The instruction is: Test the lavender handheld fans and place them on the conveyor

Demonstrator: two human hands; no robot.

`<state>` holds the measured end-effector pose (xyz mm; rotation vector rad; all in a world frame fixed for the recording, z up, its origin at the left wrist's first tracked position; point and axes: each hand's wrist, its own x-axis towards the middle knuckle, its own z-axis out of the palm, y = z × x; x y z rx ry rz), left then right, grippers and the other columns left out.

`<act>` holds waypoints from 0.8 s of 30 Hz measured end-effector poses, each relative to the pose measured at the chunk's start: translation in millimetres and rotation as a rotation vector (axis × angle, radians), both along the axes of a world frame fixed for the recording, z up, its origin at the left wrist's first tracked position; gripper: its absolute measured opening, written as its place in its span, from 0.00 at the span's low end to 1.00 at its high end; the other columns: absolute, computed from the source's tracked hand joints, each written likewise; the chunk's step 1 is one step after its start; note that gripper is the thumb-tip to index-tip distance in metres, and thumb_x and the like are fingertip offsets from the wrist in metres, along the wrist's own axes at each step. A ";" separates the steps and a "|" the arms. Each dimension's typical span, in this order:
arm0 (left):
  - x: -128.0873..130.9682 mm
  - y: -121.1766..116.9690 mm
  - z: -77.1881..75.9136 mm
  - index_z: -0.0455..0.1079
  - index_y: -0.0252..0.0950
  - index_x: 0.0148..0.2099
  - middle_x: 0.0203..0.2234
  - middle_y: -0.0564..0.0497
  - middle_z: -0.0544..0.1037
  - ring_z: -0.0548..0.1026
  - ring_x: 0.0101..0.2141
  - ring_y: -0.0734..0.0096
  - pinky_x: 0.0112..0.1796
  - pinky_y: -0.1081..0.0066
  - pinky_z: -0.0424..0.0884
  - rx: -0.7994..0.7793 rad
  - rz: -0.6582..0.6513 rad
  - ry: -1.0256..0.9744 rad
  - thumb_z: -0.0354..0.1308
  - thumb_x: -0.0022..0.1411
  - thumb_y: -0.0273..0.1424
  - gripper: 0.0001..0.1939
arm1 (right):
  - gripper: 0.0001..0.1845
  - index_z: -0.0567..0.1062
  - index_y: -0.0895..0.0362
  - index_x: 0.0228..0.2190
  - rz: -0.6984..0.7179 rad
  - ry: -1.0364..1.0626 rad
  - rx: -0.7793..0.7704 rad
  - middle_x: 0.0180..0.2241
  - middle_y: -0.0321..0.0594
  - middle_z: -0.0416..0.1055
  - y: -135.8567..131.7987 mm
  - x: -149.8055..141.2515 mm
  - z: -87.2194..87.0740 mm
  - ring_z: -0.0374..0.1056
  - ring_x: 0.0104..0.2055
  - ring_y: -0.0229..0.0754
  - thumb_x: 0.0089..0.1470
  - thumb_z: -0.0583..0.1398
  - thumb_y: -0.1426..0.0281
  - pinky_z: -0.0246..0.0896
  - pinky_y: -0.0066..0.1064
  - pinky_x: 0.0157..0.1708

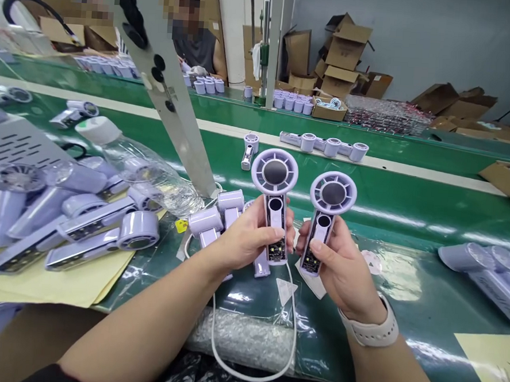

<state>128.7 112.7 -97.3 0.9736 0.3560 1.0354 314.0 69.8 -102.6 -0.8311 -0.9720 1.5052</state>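
Left hand [252,232] and right hand [343,268] grip lilac handheld fans [275,172] (likely light, rigid), best held by the handles [275,220].

Factory workshop; green workbench [424,316], rows of parts [298,106], cardboard boxes [346,51]

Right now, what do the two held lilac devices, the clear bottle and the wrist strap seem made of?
Left device, in the left hand, and right device, in the right hand: probably hard plastic, satin lilac, with smooth, moulded-looking rims and spokes.
Bottle: likely thin plastic, glossy; see-through with rippled highlights.
Wrist strap: perhaps silicone or rubber, matte and pale, with small holes.
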 end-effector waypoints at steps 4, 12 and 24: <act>0.1 -0.7 -0.3 0.67 0.38 0.47 0.37 0.53 0.76 0.80 0.33 0.70 0.36 0.66 0.80 -0.025 -0.028 0.007 0.74 0.57 0.33 0.21 | 0.23 0.71 0.46 0.48 0.011 -0.002 -0.001 0.41 0.34 0.74 1.8 -1.3 -0.7 0.72 0.38 0.42 0.54 0.73 0.60 0.74 0.39 0.42; 3.3 -3.0 -2.1 0.67 0.37 0.51 0.36 0.54 0.76 0.79 0.31 0.71 0.36 0.67 0.79 -0.032 -0.027 -0.018 0.74 0.57 0.33 0.24 | 0.24 0.72 0.48 0.47 -0.015 0.036 -0.020 0.39 0.35 0.75 1.2 -4.3 2.4 0.71 0.36 0.42 0.52 0.74 0.63 0.72 0.39 0.40; 7.8 1.9 -1.0 0.65 0.38 0.48 0.31 0.57 0.75 0.75 0.26 0.74 0.28 0.70 0.75 -0.196 0.142 0.077 0.69 0.55 0.33 0.21 | 0.18 0.70 0.50 0.44 -0.104 -0.069 -0.042 0.36 0.35 0.75 4.7 -1.9 -4.4 0.71 0.31 0.40 0.55 0.69 0.61 0.71 0.34 0.30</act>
